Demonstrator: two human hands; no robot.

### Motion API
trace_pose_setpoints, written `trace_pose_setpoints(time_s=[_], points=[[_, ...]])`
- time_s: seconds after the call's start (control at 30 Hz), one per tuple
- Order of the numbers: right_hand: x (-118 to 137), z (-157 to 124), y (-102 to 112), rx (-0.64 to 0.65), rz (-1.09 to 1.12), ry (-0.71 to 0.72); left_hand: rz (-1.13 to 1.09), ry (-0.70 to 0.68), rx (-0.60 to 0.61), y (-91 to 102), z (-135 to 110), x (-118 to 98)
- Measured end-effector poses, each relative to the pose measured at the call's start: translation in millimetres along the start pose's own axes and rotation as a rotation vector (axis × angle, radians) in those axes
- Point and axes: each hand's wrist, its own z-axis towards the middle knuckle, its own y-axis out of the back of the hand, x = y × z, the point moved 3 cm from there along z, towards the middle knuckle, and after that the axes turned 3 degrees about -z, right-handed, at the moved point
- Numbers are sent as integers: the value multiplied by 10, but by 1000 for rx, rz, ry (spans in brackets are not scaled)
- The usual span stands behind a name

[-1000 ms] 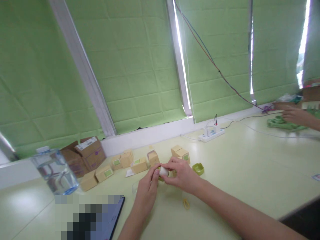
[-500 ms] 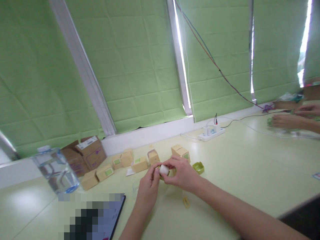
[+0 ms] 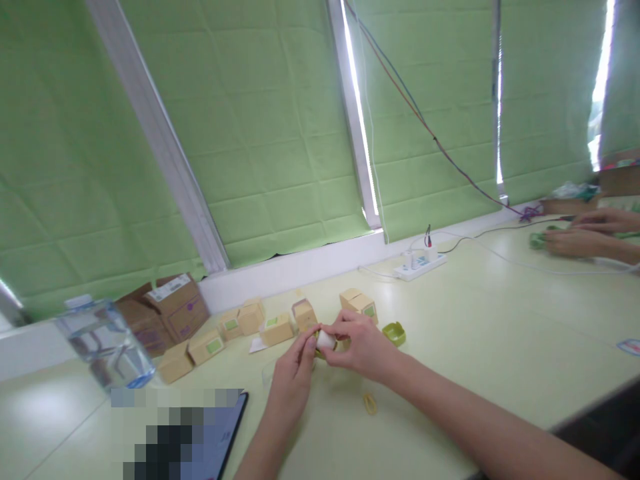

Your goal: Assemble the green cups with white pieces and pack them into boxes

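Both my hands meet over the table around a small white rounded piece [image 3: 326,341] with an olive-green edge or cover around part of it. My left hand [image 3: 296,363] grips it from the left, thumb and fingers pressed on the green side. From the right, my right hand [image 3: 357,343] pinches it between thumb and fingertips. The fingers hide much of its shape. Just beyond my right hand lies an open olive-green square shell [image 3: 394,333]. A yellow loop [image 3: 369,403] lies nearer to me, below my right wrist. A clear plastic piece [image 3: 269,372] is partly hidden behind my left hand.
Several small tan boxes [image 3: 277,329] stand along the back. At left are a large water bottle [image 3: 107,343], a cardboard box [image 3: 180,307] and a tablet [image 3: 215,433]. A power strip [image 3: 420,265] lies by the wall. Another person's hands [image 3: 583,237] handle green items at far right.
The view has shifted slightly. The white piece appears a little more tilted and sunk into the green part between my fingers. The other person's hands have moved slightly.
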Motion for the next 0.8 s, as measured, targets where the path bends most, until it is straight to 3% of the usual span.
trace_pose_setpoints(time_s=[0.17, 0.37, 0.5, 0.7, 0.8], points=[[1, 14, 11, 2, 14, -23, -92, 25, 0, 24, -4, -13], [-54, 29, 36, -21, 125, -96, -329, 152, 77, -33, -3, -42], [-102, 32, 37, -23, 223, -168, -328, 98, 117, -59, -21, -45], [-111, 22, 17, 33, 302, -183, -315, 87, 96, -43, -27, -56], [-99, 14, -4, 59, 275, -162, -393, 129, 3, 16, -3, -77]])
